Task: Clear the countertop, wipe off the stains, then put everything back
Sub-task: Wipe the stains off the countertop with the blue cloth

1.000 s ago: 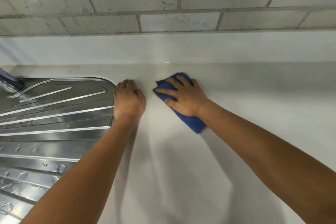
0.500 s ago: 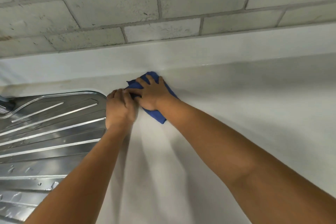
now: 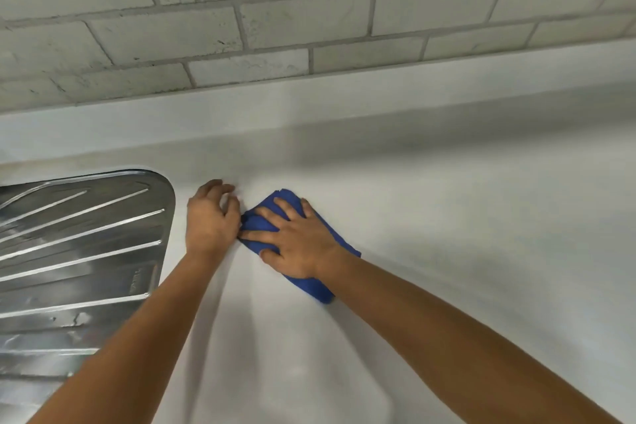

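While the wiping step appears to be under way, the pale grey stone-like tabletop (image 3: pixel 447 251) fills most of the view, running back to a low upstand of the same material under a wall of whitewashed brick (image 3: pixel 275 17). No loose items show on the visible stretch, so the clearing seems done and the putting-back not yet begun. Set into the tabletop at its left side is a ribbed stainless-steel draining board (image 3: pixel 79 251), its rounded far-right corner lying near the hands.

Next in size, the right hand (image 3: pixel 296 241) lies flat on a folded, deep-blue microfibre cloth (image 3: pixel 309 286), with fingers (image 3: pixel 272 213) spread and straight rather than curled round it, likely so the palm can bear down evenly on the fabric. The left hand (image 3: pixel 211 217) rests on the bare tabletop just beside the cloth's left edge, its fingers bent under at the tips and holding nothing; it probably serves as a brace for the person leaning forward.

That cloth sits towards the back of the tabletop, just right of the draining board's corner. It looks thick, soft and bunched into a long pad, with its near end poking out beyond the wrist. Any stain under it is hidden; the surface around it looks faintly mottled, though blur makes this uncertain.
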